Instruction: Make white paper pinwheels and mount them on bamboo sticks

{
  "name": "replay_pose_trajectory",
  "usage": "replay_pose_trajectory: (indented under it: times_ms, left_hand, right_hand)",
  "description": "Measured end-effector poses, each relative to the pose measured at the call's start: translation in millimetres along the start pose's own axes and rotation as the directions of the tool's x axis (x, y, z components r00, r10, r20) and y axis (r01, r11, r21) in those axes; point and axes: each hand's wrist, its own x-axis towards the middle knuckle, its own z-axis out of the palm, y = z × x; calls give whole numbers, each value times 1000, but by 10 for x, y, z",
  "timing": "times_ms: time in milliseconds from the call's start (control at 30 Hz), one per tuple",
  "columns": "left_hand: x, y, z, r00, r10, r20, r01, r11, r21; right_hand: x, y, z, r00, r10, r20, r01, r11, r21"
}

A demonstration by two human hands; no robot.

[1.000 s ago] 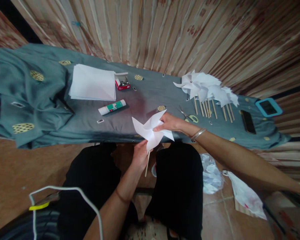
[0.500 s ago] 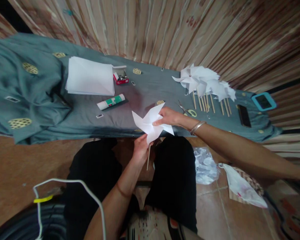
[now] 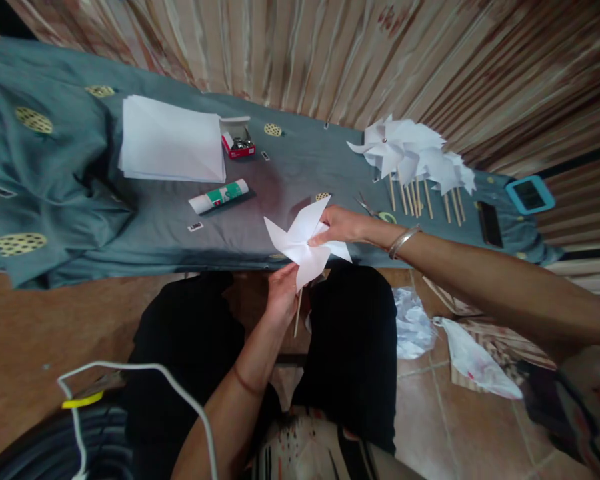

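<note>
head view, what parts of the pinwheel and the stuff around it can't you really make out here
- Pinwheel centre, head view: the right hand covers it, so any pin or fastener is hidden.
- Stick: its top is hidden behind the paper and the left hand.
- Small red box: contents too small to identify.
- Finished pinwheels: they overlap, so no count is possible.
- Glue stick: label too small to read.

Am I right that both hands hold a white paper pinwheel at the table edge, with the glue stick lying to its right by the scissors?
Not quite. The head view shows the glue stick lying left of the held pinwheel, below the paper stack. The scissors are on the right. Both the left hand and right hand hold it.
</note>
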Motion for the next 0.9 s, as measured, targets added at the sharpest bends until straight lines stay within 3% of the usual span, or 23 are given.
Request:
replay_pose_trajectory:
  times_ms: [900]
  left_hand:
    - [29,-38,-40,999,45,12,-46,997,56]
  right_hand:
    - [-11,21,62,998,45,-51,-44,999,32]
